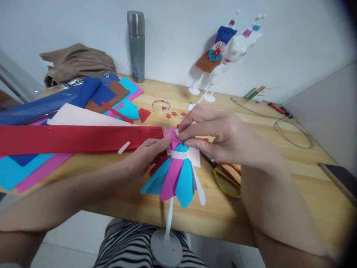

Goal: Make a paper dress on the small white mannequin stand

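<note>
I hold a small white mannequin on a stand [166, 243] over the table's front edge. It wears a paper dress [174, 176] of pink and light blue strips with a white waistband. My left hand [145, 154] grips the dress at the waist from the left. My right hand [214, 136] pinches the pink top of the dress from above, fingers closed on it.
Scissors [225, 175] with yellow-green and red handles lie just right of the dress. A long red paper sheet [69, 138], blue, pink and brown sheets cover the left of the wooden table [279, 208]. At the back stand a steel flask [136, 46] and dressed mannequins [223, 52]. A cable [292, 134] and phone [338, 178] are right.
</note>
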### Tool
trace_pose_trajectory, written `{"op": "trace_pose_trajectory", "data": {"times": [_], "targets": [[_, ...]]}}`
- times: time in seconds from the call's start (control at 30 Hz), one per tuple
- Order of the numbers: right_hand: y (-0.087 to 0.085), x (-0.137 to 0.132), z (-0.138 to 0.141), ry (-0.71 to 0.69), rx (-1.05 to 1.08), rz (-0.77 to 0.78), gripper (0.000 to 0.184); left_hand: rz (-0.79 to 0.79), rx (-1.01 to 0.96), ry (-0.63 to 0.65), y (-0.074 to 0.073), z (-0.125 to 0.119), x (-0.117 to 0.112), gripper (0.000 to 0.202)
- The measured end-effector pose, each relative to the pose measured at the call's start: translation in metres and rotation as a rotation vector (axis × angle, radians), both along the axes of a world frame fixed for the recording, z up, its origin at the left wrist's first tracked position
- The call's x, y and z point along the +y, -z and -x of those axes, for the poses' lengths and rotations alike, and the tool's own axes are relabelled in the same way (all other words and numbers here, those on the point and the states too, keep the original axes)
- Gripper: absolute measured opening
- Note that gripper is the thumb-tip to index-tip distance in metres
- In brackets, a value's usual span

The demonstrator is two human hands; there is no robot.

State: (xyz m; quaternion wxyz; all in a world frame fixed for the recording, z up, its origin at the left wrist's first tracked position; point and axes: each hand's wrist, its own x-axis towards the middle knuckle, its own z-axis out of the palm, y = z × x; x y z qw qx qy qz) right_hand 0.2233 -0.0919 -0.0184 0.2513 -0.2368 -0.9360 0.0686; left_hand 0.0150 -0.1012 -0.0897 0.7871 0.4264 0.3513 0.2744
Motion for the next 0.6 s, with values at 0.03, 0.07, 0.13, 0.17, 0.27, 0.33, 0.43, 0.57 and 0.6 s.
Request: {"op": "trace_pose_trajectory", "data": {"times": [0.03, 0.07, 0.13, 0.17, 0.27, 0.33, 0.43, 0.57, 0.6], "targets": [[-0.001, -0.0001, -0.0008, -0.001, 0.002, 0.005, 0.013, -0.005, -0.01, -0.008, -0.0004, 0.0001, -0.0002, 0.052], [-0.0017, -0.0002, -0.0016, -0.001, -0.001, 0.011, 0.013, -0.012, -0.011, -0.01, -0.0011, 0.0002, -0.0005, 0.05], [-0.0026, -0.0001, -0.0023, 0.006, -0.017, 0.019, 0.016, -0.025, 0.01, -0.011, -0.0027, 0.0007, -0.0012, 0.049], [-0.0028, 0.0, -0.0021, 0.009, -0.029, 0.022, 0.017, -0.037, 0.031, -0.016, -0.0035, 0.0009, -0.0016, 0.049], [-0.0027, 0.0003, 0.0006, 0.032, -0.087, 0.042, 0.022, -0.071, 0.065, -0.012, -0.0048, 0.0011, -0.0026, 0.048], [-0.0027, 0.0004, 0.003, 0.056, -0.12, 0.065, 0.023, -0.053, 0.075, -0.007, -0.0051, 0.0009, -0.0035, 0.047], [-0.0025, 0.0007, 0.0056, 0.076, -0.147, 0.076, 0.024, -0.007, 0.074, -0.019, -0.0049, 0.0002, -0.0048, 0.045], [-0.0011, 0.0015, 0.0071, 0.07, -0.149, 0.045, 0.025, -0.003, 0.054, -0.007, -0.0033, -0.0009, -0.0038, 0.046], [-0.0008, 0.0017, 0.0073, 0.072, -0.151, 0.042, 0.025, -0.002, 0.051, -0.001, -0.0028, -0.001, -0.0032, 0.046]]}}
